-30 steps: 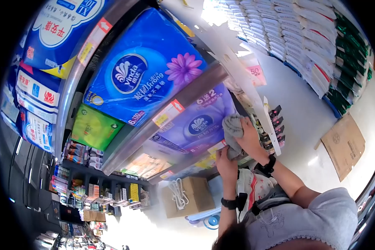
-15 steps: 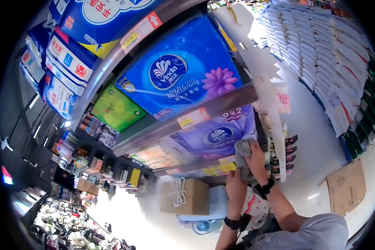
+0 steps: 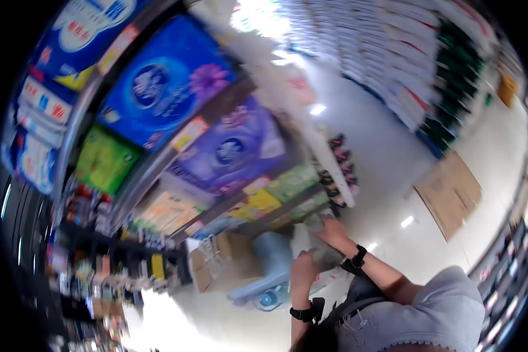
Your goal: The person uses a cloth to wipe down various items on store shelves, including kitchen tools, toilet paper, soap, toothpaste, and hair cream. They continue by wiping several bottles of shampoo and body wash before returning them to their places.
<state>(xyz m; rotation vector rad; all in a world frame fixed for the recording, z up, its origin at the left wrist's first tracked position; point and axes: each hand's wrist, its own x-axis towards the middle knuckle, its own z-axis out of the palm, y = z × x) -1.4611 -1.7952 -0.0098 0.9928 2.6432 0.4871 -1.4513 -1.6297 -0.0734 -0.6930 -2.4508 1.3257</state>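
Note:
A grey cloth (image 3: 327, 258) is bunched between my two hands, a little blurred. My left hand (image 3: 304, 271) is closed on its lower end. Higher up and to the right, my right hand (image 3: 335, 233) grips another part of it. Both hands are below the shelf rack, near its lower right corner. On the rack, the closest large packs are a purple Vinda tissue pack (image 3: 240, 146), a blue Vinda tissue pack (image 3: 164, 85) above it, and green packs (image 3: 293, 183) on a lower shelf.
An open cardboard box (image 3: 240, 258) with a white cable stands on the floor beside a light blue plastic item (image 3: 273, 249). Flattened cardboard (image 3: 450, 196) lies on the floor at right. Stacked white sacks (image 3: 369, 53) line the far side.
The view has swung right, so the rack sits further left. My hands have come down from beside the purple tissue pack with the grey cloth, to below the rack.

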